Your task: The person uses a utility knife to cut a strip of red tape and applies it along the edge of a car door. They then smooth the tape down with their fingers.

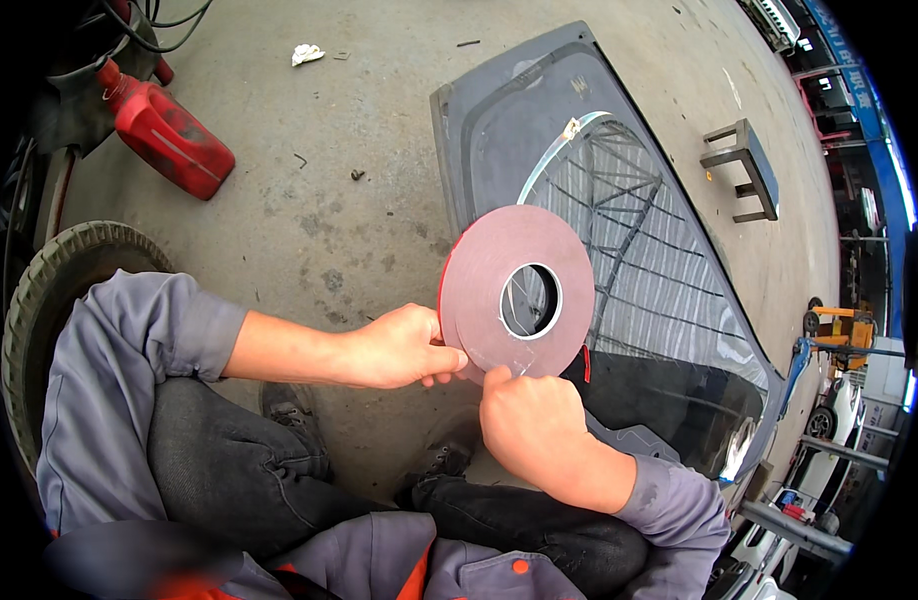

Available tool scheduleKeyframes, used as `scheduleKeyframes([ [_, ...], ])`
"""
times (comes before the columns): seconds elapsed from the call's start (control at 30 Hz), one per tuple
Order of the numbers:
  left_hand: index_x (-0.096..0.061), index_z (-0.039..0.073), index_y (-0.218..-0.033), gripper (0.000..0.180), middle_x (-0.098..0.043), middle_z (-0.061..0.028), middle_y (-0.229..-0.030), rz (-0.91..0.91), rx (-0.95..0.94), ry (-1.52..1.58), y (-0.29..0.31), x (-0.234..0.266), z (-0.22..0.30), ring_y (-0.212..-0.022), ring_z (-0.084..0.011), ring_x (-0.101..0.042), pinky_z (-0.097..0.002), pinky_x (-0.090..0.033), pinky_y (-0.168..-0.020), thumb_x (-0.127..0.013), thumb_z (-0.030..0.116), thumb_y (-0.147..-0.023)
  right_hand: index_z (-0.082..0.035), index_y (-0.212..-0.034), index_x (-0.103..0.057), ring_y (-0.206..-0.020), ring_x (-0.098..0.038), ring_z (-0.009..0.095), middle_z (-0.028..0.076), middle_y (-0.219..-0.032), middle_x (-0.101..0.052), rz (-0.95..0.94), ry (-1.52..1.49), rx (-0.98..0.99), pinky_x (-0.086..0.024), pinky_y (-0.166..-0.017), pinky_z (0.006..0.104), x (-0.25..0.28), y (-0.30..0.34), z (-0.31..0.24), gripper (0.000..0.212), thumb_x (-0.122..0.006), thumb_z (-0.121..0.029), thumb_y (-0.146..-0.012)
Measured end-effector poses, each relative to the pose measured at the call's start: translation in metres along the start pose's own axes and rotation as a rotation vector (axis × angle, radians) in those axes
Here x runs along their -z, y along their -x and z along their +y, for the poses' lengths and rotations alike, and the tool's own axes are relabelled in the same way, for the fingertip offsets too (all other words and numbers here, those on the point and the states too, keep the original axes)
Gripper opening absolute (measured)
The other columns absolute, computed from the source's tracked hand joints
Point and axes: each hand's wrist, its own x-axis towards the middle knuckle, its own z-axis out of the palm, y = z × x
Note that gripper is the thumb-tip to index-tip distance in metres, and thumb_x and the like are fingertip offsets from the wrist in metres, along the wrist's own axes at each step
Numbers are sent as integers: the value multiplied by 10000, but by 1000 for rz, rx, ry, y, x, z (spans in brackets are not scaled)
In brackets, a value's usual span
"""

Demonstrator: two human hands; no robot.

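Holding tape roll (479, 260): left grip (407, 347) | right grip (537, 422), seemingly pinching its edge | stained workshop floor (279, 225)

Concrete floor (299, 230): greyish, blotched with dark stains, scattered with small debris and one crumpled white scrap (307, 54). Small dark stool (764, 165): upright on the floor, toward the right. Farther right, curved by the lens: blue banner (847, 60) with pale lettering, yellow wheeled equipment (847, 330), white car (847, 412), thick grey rail (794, 526). Bright white light (908, 200) at the far right edge.
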Motion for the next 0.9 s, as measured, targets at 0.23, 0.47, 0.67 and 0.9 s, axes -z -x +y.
scheduleKeyframes([
  [0.23,-652,-35,-1024,235,-698,-95,-919,13,28,-49,0,-1,2,-788,-139,-638,-296,-548,-662,-576,165,-926,-10,-742,-532,-472,-656,254,122,-531,-614,-21,94,-64,-497,-417,355,3,0,-8,118,-620,-88,-752],
  [0.47,-650,-6,-1067,242,-700,-74,-964,-49,28,-19,2,0,-2,-844,-132,-636,-295,-554,-680,-571,201,-969,-22,-762,-581,-550,-688,290,121,-591,-644,-43,30,-88,-537,-459,395,9,1,-10,111,-601,-128,-790],
  [0.67,-628,5,-1075,354,-675,-68,-944,-30,-1,0,-6,0,-3,-817,-124,-624,-272,-540,-673,-584,341,-969,7,-751,-617,-574,-689,338,195,-648,-668,-107,-45,-50,-544,-487,440,17,3,-3,140,-566,-117,-789],
  [0.9,-632,7,-1014,308,-664,-65,-907,83,2,-17,0,1,0,-782,-110,-610,-259,-516,-666,-601,310,-964,9,-704,-572,-497,-655,346,194,-556,-621,73,-45,-21,-518,-438,449,26,5,7,182,-573,-143,-803],
])
